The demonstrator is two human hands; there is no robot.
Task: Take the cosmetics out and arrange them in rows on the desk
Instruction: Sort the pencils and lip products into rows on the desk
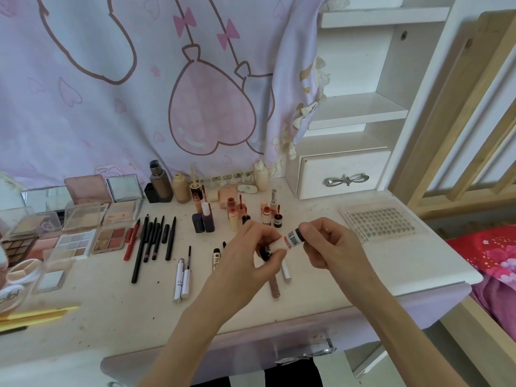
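Both hands hold one small lip-gloss tube (pixel 290 241) above the middle of the white desk (pixel 321 277). My left hand (pixel 251 252) grips its white body and my right hand (pixel 326 244) pinches its black lettered cap. Lip glosses and small bottles (pixel 237 213) stand in a group behind the hands. Pencils (pixel 152 241) lie side by side to the left. Eyeshadow palettes (pixel 92 230) fill the far left. Mascara tubes (pixel 181 280) lie in front, and further tubes are partly hidden under my hands.
A white shelf unit with a small drawer (pixel 343 174) stands at the back right. A sheet of false lashes (pixel 379 223) lies at the right. Foundation bottles (pixel 167 185) stand against the pink curtain. Yellow sticks (pixel 36 317) lie at the left front edge.
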